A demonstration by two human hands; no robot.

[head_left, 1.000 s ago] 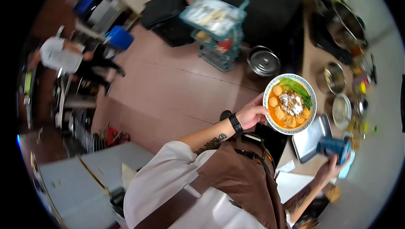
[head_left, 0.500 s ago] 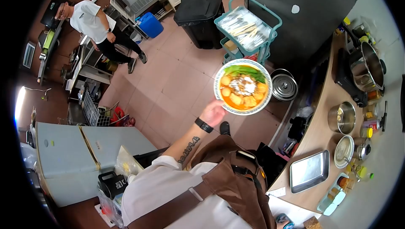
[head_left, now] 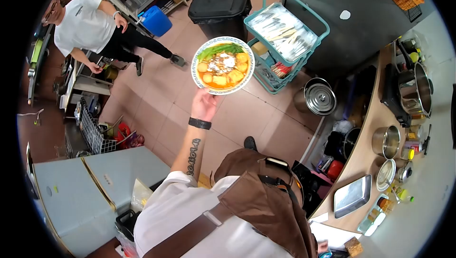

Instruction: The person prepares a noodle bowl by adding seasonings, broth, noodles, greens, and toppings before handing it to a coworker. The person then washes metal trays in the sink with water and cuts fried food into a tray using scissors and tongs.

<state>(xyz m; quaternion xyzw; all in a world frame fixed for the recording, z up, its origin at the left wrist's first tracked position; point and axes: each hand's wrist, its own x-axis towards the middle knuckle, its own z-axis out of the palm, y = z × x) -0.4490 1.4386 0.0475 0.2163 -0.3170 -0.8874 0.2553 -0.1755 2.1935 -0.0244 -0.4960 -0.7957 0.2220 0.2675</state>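
Note:
In my left hand (head_left: 204, 106) is a white bowl with a blue patterned rim (head_left: 195, 73), held out ahead of me over the floor. My fingers are closed at its near edge, partly hidden beneath it. Inside the bowl I see orange-red soup (head_left: 219, 80), green leafy vegetables (head_left: 223, 49), yellowish round and chunky pieces, and a white topping over something brown. A small part of my right hand (head_left: 323, 246) shows at the bottom right, by the counter's near end and beside a bluish thing (head_left: 326, 254). Its fingers cannot be made out.
A co-worker (head_left: 85, 25) stands at left. Ahead are a black bin (head_left: 219, 6), a teal trolley (head_left: 324, 31) with packaged utensils, and a lidded metal pot (head_left: 319, 97). Along the right counter (head_left: 354, 163) stand a metal tray (head_left: 352, 196) and pots. A fridge (head_left: 71, 196) stands at left.
My left hand has carried the bowl left and farther forward. The co-worker has turned and stepped, legs wider apart. The camera view has shifted, bringing the trolley nearer.

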